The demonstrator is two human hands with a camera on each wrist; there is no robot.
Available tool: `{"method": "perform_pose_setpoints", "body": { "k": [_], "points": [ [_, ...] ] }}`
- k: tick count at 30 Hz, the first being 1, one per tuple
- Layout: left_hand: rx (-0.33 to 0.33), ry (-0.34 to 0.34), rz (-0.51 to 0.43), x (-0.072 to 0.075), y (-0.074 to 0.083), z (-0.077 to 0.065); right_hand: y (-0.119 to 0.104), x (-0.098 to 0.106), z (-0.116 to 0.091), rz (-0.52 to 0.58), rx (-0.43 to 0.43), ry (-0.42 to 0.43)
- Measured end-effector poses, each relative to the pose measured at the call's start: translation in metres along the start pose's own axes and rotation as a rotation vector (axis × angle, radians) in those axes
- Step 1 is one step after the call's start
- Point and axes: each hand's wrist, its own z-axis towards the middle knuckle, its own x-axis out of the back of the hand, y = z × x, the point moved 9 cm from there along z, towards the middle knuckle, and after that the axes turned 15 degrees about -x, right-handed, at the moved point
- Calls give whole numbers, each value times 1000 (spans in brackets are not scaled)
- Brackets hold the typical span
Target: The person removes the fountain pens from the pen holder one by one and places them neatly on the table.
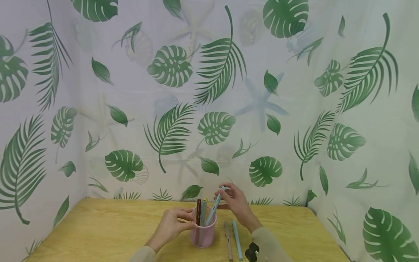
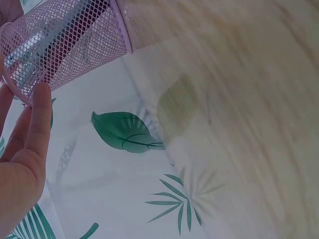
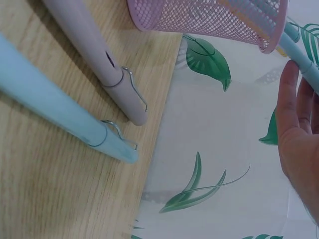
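Observation:
A pink mesh pen holder [image 1: 207, 238] stands upright on the table. My left hand [image 1: 171, 222] grips it at the rim, fingers behind and thumb in front; in the left wrist view its fingertips [image 2: 42, 94] touch the rim. Between thumb and fingers, my right hand [image 1: 238, 206] pinches the upper part of a light blue pen [image 1: 214, 209]. This pen slants, its lower end inside the holder. Also in the holder are a dark brown pen [image 1: 198, 211], a grey-green pen [image 1: 203, 212] and something with a yellow top [image 1: 205, 199].
Right of the holder, a mauve pen [image 1: 228, 238] and another light blue pen [image 1: 237, 241] lie side by side on the wooden table [image 1: 131, 227]. A leaf-patterned curtain [image 1: 183, 29] hangs behind the table and along both sides.

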Motion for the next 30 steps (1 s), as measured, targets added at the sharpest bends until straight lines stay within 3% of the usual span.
{"method": "perform_pose_setpoints", "body": {
  "k": [23, 30],
  "points": [
    [-47, -33, 42, -3, 4, -3, 3, 10, 0, 4, -27, 99],
    [-33, -48, 13, -4, 3, -1, -5, 19, -1, 52, 61, 187]
  ]
}}
